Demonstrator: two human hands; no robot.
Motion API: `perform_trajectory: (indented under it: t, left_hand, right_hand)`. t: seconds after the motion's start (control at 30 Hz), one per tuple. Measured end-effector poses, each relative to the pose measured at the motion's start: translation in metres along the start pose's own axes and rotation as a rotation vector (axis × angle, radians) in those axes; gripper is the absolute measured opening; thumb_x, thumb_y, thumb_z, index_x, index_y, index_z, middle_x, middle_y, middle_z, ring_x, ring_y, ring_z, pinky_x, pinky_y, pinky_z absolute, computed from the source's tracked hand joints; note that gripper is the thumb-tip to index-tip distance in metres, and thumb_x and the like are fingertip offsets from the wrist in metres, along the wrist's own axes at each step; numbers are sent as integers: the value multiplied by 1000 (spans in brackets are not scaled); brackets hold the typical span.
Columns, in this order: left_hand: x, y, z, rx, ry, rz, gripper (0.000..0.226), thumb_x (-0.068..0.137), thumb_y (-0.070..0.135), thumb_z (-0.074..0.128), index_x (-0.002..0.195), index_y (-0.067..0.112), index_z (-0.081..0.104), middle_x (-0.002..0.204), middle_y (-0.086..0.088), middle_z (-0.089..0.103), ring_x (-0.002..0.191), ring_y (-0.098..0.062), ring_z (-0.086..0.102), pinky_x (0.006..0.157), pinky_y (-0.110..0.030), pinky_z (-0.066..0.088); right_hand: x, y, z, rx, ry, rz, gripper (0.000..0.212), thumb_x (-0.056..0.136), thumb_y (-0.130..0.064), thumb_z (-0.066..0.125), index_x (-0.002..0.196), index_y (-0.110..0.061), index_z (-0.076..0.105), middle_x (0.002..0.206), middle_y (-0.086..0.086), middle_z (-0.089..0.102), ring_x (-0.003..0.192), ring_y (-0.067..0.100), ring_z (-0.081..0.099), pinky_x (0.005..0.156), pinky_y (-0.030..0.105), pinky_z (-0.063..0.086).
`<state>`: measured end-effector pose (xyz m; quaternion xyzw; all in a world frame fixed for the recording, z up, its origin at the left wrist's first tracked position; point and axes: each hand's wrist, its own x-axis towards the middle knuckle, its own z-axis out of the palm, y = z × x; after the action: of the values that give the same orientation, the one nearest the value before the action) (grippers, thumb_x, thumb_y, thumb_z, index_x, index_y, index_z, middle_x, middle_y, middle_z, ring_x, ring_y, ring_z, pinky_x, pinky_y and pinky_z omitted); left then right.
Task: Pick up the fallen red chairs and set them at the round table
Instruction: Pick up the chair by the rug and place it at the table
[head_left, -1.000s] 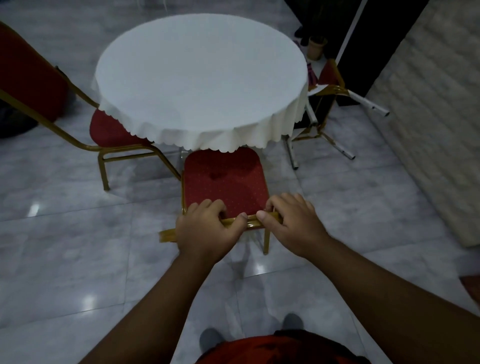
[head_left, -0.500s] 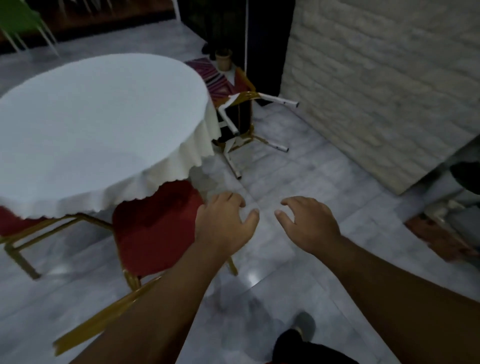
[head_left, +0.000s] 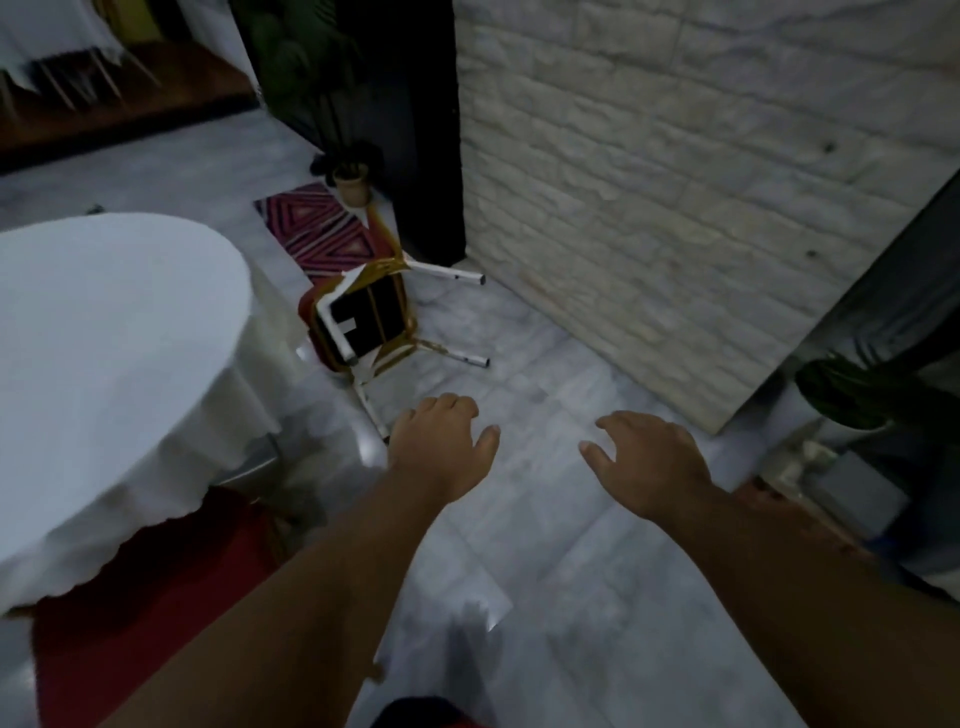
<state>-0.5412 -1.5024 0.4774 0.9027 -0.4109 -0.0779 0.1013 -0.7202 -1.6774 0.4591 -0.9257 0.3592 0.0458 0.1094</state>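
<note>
A fallen red chair (head_left: 363, 319) lies on its side on the floor, right of the round table (head_left: 104, 364), its dark underside and white-tipped gold legs facing me. The table wears a white cloth. An upright red chair (head_left: 156, 587) stands tucked under the table's near edge at lower left. My left hand (head_left: 439, 447) hovers open over the floor, just short of the fallen chair's nearest leg. My right hand (head_left: 647, 460) is open too, further right, holding nothing.
A white brick wall (head_left: 675, 208) runs along the right. A small potted plant (head_left: 352, 184) and a patterned rug (head_left: 317, 228) lie behind the fallen chair, beside a dark pillar (head_left: 415, 130). Another potted plant (head_left: 852, 395) stands at the right.
Both hands let go of the upright chair's gold backrest at the table. My view swung right toward the fallen chair, and both hands now reach open over the floor.
</note>
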Motion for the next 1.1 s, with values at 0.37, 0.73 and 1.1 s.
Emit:
perform_trajectory:
  t: [0.37,0.73,1.1]
  left_hand:
    - [225,-11,24,28,-139,-48,62,101,55,40,148,14,46,152,-8,49,141,-27,43,116,-40,28]
    - [454,-6,23,-39,-205,-71,53,101,48,43,134,10,56,139,-12,58,130,-30,51,111,-41,39]
    - [675,40,18,-55,-143,-326,54,100,54,39,131,12,56,136,-11,59,126,-30,53,107,-46,42]
  right_hand:
    - [216,24,-45,-76,-101,19,63,101,-60,36,151,-22,39,160,2,38,147,22,35,122,46,20]
    - [443,45,-79,-47,-155,43,67,101,-61,33,155,-23,33,165,3,28,152,22,24,125,48,15]
    - [710,95,-142,-140,-192,-215,65,102,-57,31,158,-24,28,168,0,21,154,18,18,125,43,10]
